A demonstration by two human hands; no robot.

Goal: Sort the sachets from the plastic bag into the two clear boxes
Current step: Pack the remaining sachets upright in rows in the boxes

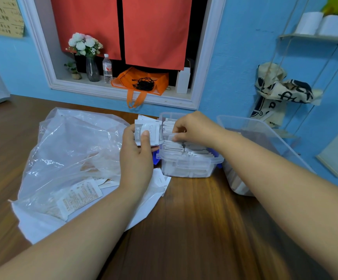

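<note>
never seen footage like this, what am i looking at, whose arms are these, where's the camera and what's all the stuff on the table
No machine here: these are a person's two bare arms, filmed by one wide-angle camera worn on their head, looking forward and down. That is why the arms come in from the bottom edge. On the wooden table lies a crumpled plastic bag with loose sachets inside. Beside it stands a small clear box packed with a row of white sachets, and to its right a larger clear box. The left hand holds a stack of sachets; the front one seems to read Sugar. The right hand reaches over the small box and pinches a single sachet at the top of the row.
</note>
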